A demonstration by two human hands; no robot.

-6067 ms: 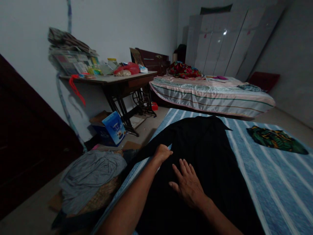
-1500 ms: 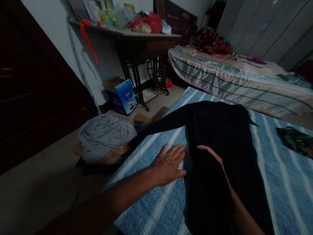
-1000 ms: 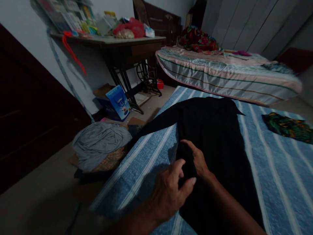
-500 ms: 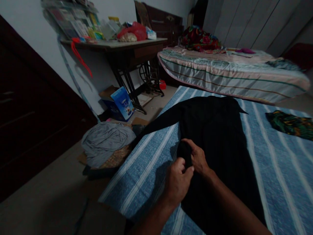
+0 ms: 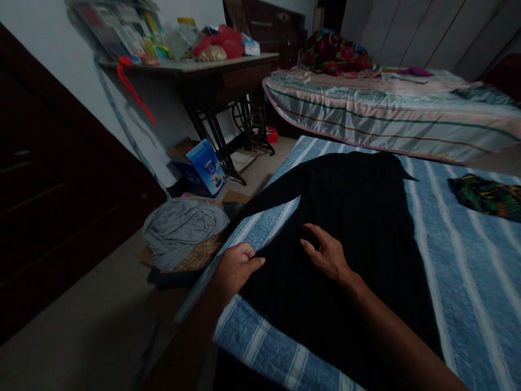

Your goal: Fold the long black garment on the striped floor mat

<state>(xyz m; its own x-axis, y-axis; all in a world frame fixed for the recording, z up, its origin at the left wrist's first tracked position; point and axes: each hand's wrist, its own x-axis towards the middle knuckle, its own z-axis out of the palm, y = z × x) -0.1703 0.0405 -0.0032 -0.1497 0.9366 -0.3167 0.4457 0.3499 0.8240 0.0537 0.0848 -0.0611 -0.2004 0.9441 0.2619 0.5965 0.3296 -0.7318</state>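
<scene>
We pinched the nine-o'clock edge of the long black cloth garment [image 5: 366, 217], spread on the blue, white-striped fabric bedcover [image 5: 451, 271], with our left hand [image 5: 236, 269], right hand [image 5: 329, 255] parted over it, judging it light, limp, best gripped by its edges.

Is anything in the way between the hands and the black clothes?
Nothing that shows: the left hand pinches an edge of the black garment, and the right hand is over or on it. The green patterned cloth lies apart, off to the right.
</scene>
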